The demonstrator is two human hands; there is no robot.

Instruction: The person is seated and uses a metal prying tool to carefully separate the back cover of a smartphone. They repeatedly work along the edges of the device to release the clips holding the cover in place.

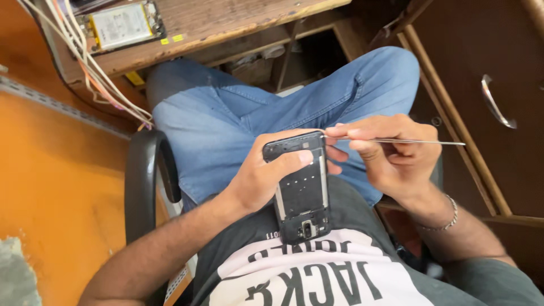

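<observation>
My left hand (pixel 260 178) grips a black phone (pixel 299 187) with its back cover off, held over my lap with the thumb lying across the upper part. My right hand (pixel 385 150) pinches a thin metal tool (pixel 408 141), like tweezers or a probe, held level with its tip at the phone's top right corner. The inner frame of the phone faces up, and a round camera opening shows near its lower end.
I sit in blue jeans on a black chair (pixel 141 181). A wooden workbench (pixel 215 25) ahead carries a flat battery-like part (pixel 120 25) and a bundle of cables (pixel 85 68). A brown drawer with a metal handle (pixel 496 102) stands to the right. An orange wall or floor (pixel 56 181) lies left.
</observation>
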